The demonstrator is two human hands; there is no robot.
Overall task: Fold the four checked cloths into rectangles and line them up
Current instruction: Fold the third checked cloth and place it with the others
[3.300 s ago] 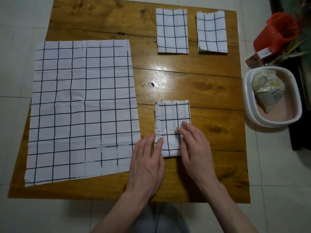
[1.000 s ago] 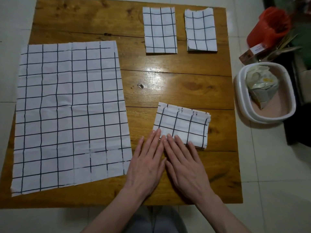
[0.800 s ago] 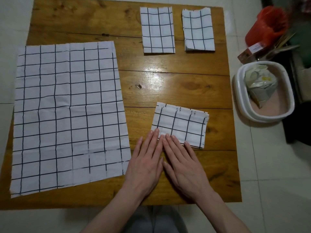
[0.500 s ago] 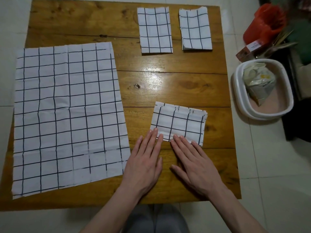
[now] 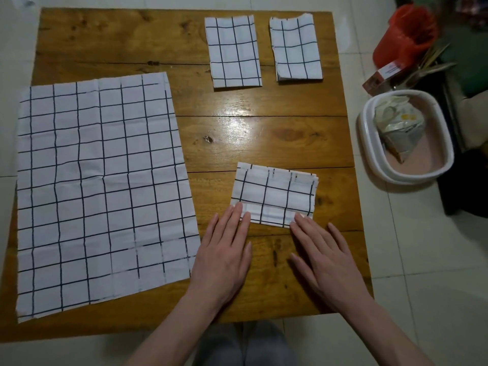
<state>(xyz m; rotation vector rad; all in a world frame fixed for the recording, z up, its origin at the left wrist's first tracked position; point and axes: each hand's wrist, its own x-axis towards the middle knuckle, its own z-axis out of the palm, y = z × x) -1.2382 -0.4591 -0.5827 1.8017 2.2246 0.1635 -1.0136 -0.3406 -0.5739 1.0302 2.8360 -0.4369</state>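
Note:
A folded checked cloth (image 5: 274, 195) lies sideways near the table's front, a little right of centre. My left hand (image 5: 224, 249) lies flat with straight fingertips on its near left corner. My right hand (image 5: 319, 252) lies flat too, its fingertips touching the near right corner. Two more folded checked cloths (image 5: 233, 51) (image 5: 295, 48) sit side by side at the far edge. A large unfolded checked cloth (image 5: 97, 188) covers the left half of the wooden table (image 5: 264, 136).
On the tiled floor to the right stands a white tub (image 5: 369, 154) holding a crumpled bag. Behind it are a red bucket (image 5: 406, 35) and a small box (image 5: 383, 75). Dark furniture runs along the right edge.
The folded cloth was turned from upright to lying sideways. Since then my hands have spread apart along its near edge, the right one sliding to the right corner.

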